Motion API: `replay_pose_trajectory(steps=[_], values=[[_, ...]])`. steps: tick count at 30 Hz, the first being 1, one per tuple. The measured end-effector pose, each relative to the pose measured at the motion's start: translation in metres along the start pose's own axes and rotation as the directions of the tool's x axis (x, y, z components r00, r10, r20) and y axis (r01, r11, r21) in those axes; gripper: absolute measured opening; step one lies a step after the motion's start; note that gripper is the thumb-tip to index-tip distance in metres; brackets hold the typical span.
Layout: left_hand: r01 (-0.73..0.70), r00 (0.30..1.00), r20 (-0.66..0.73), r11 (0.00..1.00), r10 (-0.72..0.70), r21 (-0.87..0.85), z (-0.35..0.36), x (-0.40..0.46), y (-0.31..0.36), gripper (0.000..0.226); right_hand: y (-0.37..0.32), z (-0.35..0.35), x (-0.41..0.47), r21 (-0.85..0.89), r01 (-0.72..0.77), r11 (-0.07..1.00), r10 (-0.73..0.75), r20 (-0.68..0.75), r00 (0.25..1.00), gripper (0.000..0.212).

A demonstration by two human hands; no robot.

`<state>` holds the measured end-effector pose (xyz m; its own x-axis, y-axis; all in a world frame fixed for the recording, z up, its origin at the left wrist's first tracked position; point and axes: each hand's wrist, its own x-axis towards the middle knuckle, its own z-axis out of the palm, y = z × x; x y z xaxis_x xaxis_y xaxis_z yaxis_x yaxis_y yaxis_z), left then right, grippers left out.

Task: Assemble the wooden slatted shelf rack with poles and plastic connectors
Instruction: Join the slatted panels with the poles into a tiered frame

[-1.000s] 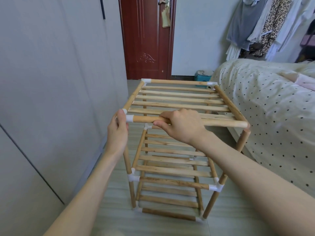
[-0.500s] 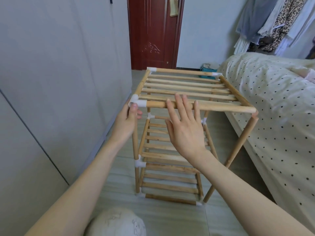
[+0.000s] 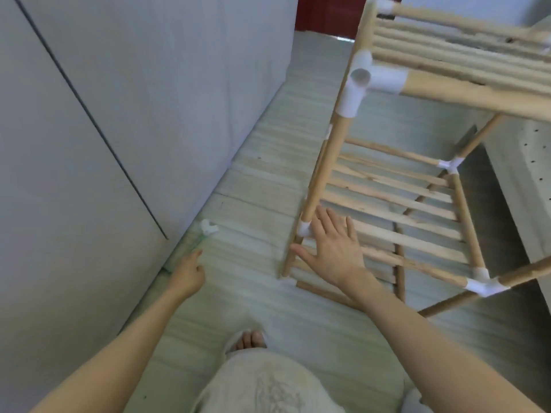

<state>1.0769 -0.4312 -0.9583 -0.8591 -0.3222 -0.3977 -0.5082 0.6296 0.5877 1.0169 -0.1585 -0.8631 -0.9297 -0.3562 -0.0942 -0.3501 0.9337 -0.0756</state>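
The wooden slatted rack (image 3: 396,204) stands on the floor at the right, its poles joined by white plastic connectors. A top-corner connector (image 3: 362,81) shows an empty socket. My right hand (image 3: 331,248) hovers with spread straight fingers in front of the rack's middle shelf, beside its near-left connector (image 3: 304,228); whether it touches the rack I cannot tell. My left hand (image 3: 187,271) reaches low toward the floor by the wall, fingers loosely curled and holding nothing. A loose white connector (image 3: 208,227) lies on the floor just beyond it, on a clear plastic bag.
A grey wardrobe wall (image 3: 119,114) runs along the left. The polka-dot bed (image 3: 527,180) edges the right side. My bare foot (image 3: 249,339) and light clothing (image 3: 268,386) fill the bottom centre. A dark red door (image 3: 328,10) shows at the top.
My view has tipped down toward the floor. Both hands have left the top shelf: the left dropped toward the loose connector on the floor, the right lowered to the middle shelf.
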Motion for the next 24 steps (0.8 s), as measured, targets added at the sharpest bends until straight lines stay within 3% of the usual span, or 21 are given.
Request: replay_pose_trajectory(steps=[7, 12, 15, 20, 24], values=[[0.094, 0.994, 0.024, 0.955, -0.105, 0.281, 0.014, 0.069, -0.032, 0.062, 0.002, 0.016, 0.03, -0.051, -0.016, 0.999, 0.011, -0.095, 0.995, 0.076], [-0.039, 0.998, -0.027, 0.933, 0.052, 0.357, 0.024, 0.132, -0.017, 0.071, 0.004, 0.017, 0.047, -0.055, -0.007, 0.998, -0.002, -0.15, 0.989, 0.071], [-0.064, 0.997, -0.013, 0.912, 0.076, 0.406, 0.028, 0.164, -0.013, 0.074, 0.003, 0.018, 0.054, -0.049, -0.008, 0.999, -0.001, -0.184, 0.983, 0.07], [-0.045, 0.996, -0.046, 0.908, 0.07, 0.416, 0.03, 0.183, -0.028, 0.046, 0.002, 0.019, 0.055, -0.023, -0.002, 1.0, -0.001, -0.158, 0.987, 0.071], [-0.062, 0.986, -0.14, 0.971, 0.096, 0.23, 0.035, 0.167, -0.032, 0.032, 0.002, 0.016, 0.06, -0.046, -0.017, 0.999, 0.012, -0.1, 0.995, 0.077]])
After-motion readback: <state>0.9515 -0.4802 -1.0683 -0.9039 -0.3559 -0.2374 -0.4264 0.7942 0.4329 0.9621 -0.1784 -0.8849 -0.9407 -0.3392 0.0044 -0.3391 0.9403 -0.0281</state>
